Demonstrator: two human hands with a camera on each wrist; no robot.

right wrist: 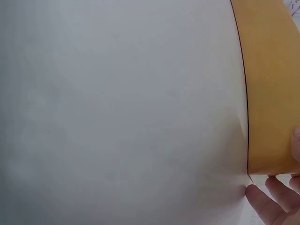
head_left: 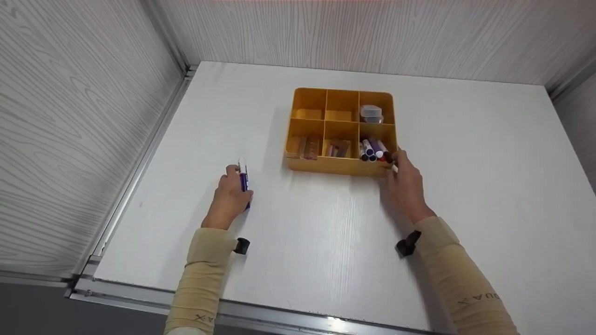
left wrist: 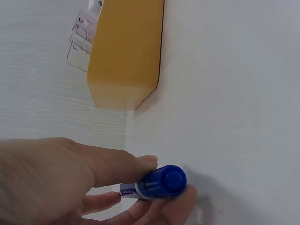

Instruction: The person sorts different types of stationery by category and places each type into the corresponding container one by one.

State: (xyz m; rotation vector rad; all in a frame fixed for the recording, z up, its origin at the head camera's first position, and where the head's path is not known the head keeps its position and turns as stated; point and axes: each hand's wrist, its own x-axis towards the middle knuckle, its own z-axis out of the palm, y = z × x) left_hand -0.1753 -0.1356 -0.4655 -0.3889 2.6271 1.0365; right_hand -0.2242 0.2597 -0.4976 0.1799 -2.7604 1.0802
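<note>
My left hand (head_left: 226, 196) pinches a marker (head_left: 244, 181) between thumb and fingers, left of the yellow compartment box (head_left: 335, 165). The marker's upper end is white and its body purple-blue. A blue end of the marker (left wrist: 172, 181) faces the camera in the left wrist view, with the thumb on one side and fingers beneath. At the box's front right corner, my right hand (head_left: 406, 186) grips the wall. The thumb lies on the front face and the fingertips (right wrist: 257, 193) are round the side, as the right wrist view shows. A small white tip shows beside that hand.
Several markers (head_left: 371, 150) lie in the front right compartment, clear small cases (head_left: 371, 113) behind them. Flat clear packs (head_left: 307, 148) lean in the front left compartment, small sticks (head_left: 339, 149) in the front middle. Pale walls (head_left: 93, 116) border the white table (head_left: 298, 260).
</note>
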